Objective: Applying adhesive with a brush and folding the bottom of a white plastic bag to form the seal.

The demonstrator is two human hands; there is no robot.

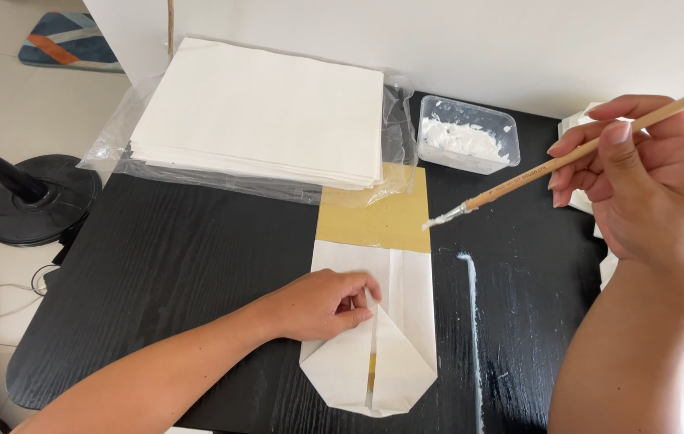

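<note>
A stack of white sheets lies on clear plastic; a black round stand base sits on the floor.

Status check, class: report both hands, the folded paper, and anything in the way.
Left hand pressing folded white paper. Right hand holding brush, clear of paper. Nothing in the way.

A white folded paper bag is laid flat on a tan cardboard strip, its bottom flaps folded to a point, while a paste-tipped wooden brush is held slantwise above it.
</note>
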